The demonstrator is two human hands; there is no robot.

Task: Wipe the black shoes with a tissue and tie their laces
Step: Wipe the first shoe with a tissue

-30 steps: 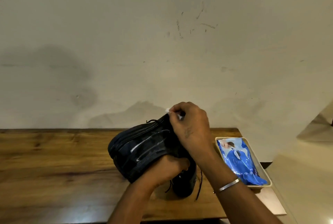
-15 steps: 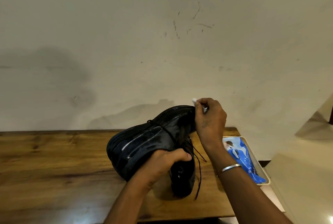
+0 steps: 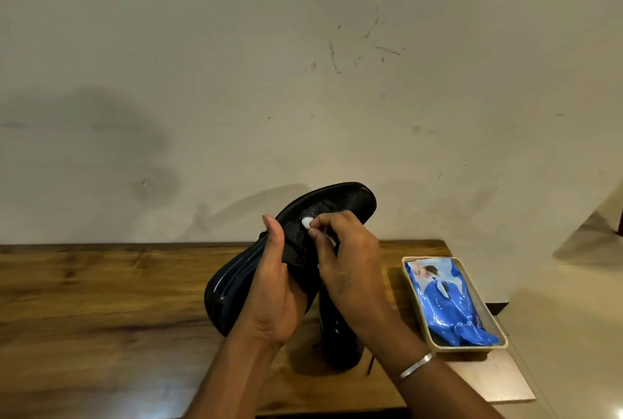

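My left hand (image 3: 274, 287) grips a black shoe (image 3: 332, 202) round its middle and holds it up over the wooden table (image 3: 101, 300), toe tilted up to the right. Against the shoe's upper my right hand (image 3: 347, 256) pinches a small white tissue (image 3: 306, 223), most of it hidden under the fingers. A second black shoe (image 3: 340, 334) stands on the table below my hands, partly hidden, with a loose lace (image 3: 371, 366) hanging near the front edge.
A beige tray (image 3: 418, 300) with a blue wipes packet (image 3: 448, 304) lies at the table's right end, near the edge. A plain scuffed wall (image 3: 303, 81) stands right behind the table. A silver bangle (image 3: 416, 364) circles my right wrist.
The held shoe has been turned and raised, its toe now pointing up right. My left hand shifted its grip higher, thumb up. My right hand with the tissue came down onto the upper.
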